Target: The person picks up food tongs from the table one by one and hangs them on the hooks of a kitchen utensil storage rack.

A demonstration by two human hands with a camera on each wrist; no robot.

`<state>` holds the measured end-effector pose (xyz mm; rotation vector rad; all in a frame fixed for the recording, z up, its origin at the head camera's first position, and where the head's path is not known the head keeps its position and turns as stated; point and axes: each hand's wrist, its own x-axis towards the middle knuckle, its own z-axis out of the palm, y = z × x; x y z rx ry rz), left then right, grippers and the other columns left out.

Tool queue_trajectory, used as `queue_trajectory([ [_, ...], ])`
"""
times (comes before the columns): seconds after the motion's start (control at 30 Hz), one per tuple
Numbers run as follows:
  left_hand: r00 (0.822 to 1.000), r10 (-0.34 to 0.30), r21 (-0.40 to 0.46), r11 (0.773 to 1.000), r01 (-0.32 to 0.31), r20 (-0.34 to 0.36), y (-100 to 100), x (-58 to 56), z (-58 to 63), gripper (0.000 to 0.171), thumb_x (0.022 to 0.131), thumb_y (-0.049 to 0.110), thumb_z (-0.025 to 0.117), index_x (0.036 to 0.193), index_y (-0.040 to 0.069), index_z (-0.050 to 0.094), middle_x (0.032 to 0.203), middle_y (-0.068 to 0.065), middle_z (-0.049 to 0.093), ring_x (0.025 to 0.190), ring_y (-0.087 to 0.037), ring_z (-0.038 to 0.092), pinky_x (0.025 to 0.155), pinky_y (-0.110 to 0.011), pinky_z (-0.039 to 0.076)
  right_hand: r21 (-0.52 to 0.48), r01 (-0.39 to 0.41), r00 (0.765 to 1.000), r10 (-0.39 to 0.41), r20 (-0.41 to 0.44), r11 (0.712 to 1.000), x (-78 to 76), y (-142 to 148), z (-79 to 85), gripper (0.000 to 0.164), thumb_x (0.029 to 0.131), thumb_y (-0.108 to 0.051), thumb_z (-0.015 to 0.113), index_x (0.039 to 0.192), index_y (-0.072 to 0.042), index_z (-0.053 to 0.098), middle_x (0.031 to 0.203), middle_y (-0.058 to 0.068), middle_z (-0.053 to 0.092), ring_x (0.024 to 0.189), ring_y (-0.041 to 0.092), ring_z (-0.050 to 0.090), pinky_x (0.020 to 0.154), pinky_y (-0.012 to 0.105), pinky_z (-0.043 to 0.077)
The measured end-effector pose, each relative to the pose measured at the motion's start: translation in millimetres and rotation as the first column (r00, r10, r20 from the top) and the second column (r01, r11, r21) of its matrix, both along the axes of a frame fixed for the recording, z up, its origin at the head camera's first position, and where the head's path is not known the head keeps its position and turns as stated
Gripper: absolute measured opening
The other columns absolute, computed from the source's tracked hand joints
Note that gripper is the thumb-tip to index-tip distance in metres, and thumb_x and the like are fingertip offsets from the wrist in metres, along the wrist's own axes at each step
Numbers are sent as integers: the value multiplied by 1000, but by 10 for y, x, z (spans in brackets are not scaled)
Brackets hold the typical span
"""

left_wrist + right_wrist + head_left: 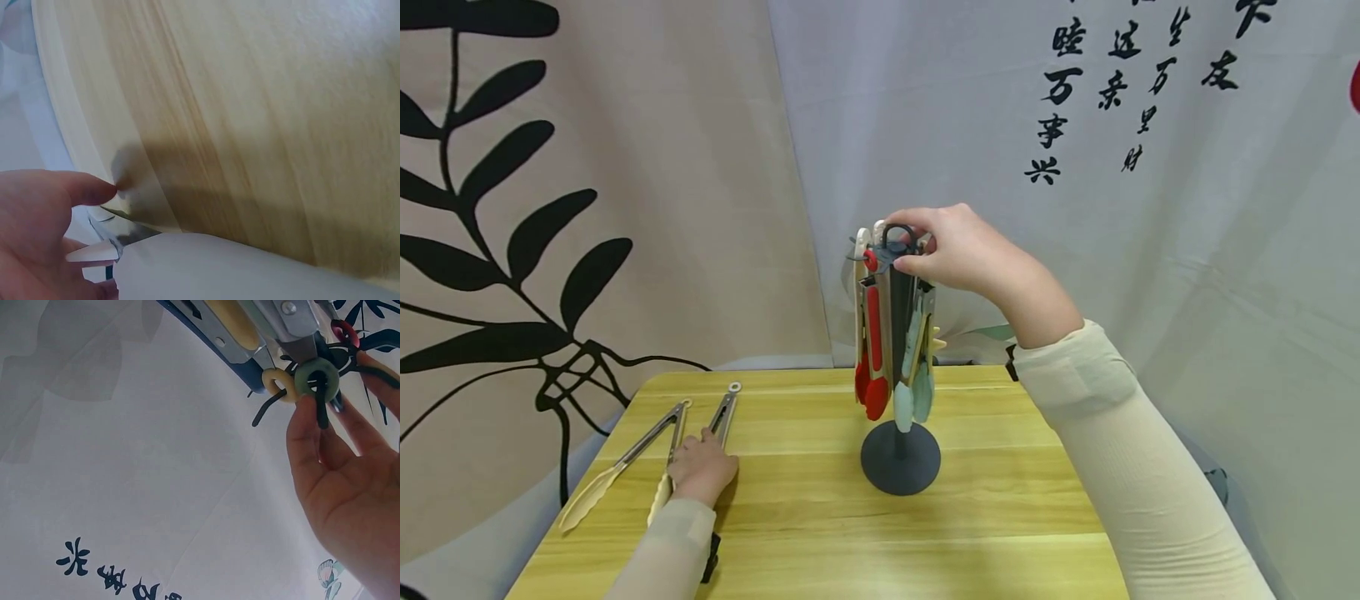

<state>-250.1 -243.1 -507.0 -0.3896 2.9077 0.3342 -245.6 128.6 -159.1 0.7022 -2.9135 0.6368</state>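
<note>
A dark stand (900, 467) with a round base bears several hanging tongs. Red-tipped tongs (876, 398) and green-tipped tongs (922, 392) hang from its hooks. My right hand (958, 250) grips the stand's top around the black loop. In the right wrist view, a fingertip touches a green ring (302, 381) hung on a hook, beside a yellow ring (270, 380). At the table's left, my left hand (703, 467) holds metal tongs (726, 415), whose ring end points away; their lower part is mostly hidden. Between its fingers shows a pale strip (94, 253).
Spread cream-tipped tongs (591, 497) lie left of my left hand on the wooden table (1000, 517). Behind the table hangs a pale curtain (700, 208) with black leaves and writing. The table's left edge slants close to the spread tongs.
</note>
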Motion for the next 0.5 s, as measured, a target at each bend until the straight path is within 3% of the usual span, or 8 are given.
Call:
queue_trajectory([
  [0.2, 1000, 13, -6, 1000, -13, 2, -31, -25, -9, 61, 94, 13, 39, 144, -13, 16, 118, -51, 31, 108, -63, 39, 83, -66, 42, -5, 1, 1000, -1, 3, 1000, -2, -3, 1, 51, 90, -24, 61, 139, -27, 46, 118, 2, 61, 99, 18, 62, 80, 33, 51],
  [0.5, 1000, 16, 11, 1000, -16, -11, -56, -34, -7, 58, 93, 8, 42, 144, -11, 21, 117, -48, 35, 102, -60, 44, 78, -65, 44, 1, -4, 1000, 4, -7, 1000, -1, 0, 0, 51, 90, -25, 62, 139, -26, 47, 119, 2, 61, 97, 18, 62, 82, 33, 51],
])
